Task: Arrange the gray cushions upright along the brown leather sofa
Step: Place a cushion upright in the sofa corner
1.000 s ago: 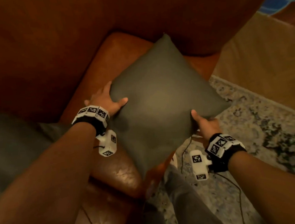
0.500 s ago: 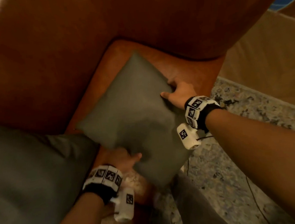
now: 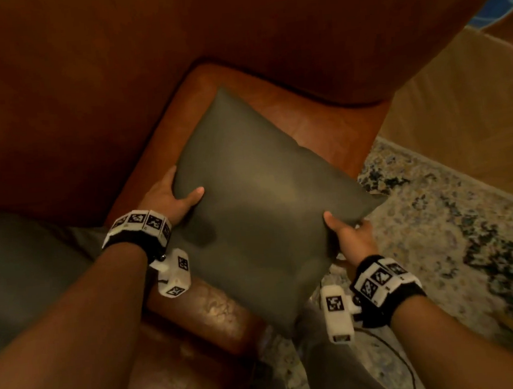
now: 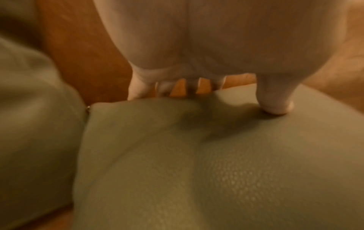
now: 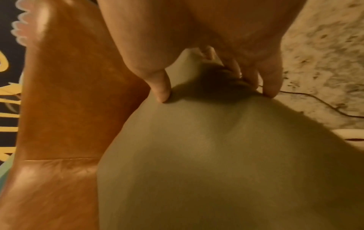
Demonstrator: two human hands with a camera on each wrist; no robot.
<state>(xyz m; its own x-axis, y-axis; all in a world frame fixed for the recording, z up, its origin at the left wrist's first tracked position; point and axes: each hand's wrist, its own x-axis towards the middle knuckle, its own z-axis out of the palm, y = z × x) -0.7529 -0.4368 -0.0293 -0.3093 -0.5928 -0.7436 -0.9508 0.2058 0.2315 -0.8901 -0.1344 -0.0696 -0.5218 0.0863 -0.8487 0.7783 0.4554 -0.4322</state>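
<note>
A square gray cushion is held over the seat of the brown leather sofa, one corner pointing at the backrest. My left hand grips its left edge, thumb on top and fingers underneath; the left wrist view shows the thumb pressing the cushion. My right hand grips the right edge near a corner. In the right wrist view the thumb and fingers pinch the cushion. A second gray cushion lies on the seat at the left.
The sofa backrest fills the top, its armrest curving to the upper right. A patterned rug covers the floor on the right, with a beige surface beyond. A cable trails over the rug. My gray trouser leg is below.
The cushion has been turned in my hands. My left hand moved up from the bottom corner to the left edge. My right hand came down from the far edge to the right corner.
</note>
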